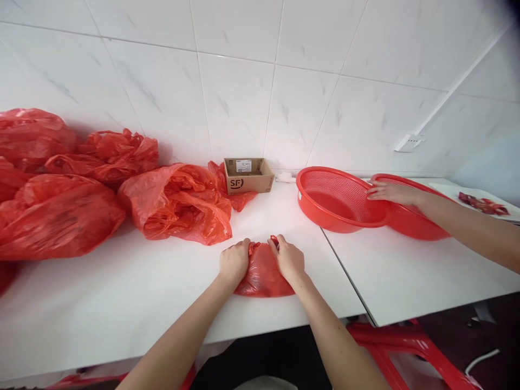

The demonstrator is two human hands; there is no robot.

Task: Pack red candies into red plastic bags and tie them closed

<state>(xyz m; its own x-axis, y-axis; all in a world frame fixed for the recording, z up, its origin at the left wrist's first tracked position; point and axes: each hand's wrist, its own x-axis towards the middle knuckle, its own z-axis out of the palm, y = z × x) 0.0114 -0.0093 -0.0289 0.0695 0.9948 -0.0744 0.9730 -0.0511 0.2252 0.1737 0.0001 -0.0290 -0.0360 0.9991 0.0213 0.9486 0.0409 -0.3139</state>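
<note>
Red translucent plastic bag [265, 276], one, lying on the white table [162, 309] near its front edge, directly before the person; gathered top toward the tiled wall [239, 97], rounded base toward the person, the broadest extent running left to right. Left hand [234, 264] and right hand [291, 260], each closed and gripping one side of the gathered top. Beyond, an SF-marked cardboard box [258, 186]; to the right, a red perforated plastic basket [325, 216].

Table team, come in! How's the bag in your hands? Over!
Left hand, right hand: holding small red plastic bag by its top. Bag on white table, contents unclear. Nothing blocking it; another person's hand at round red plastic baskets.
</note>
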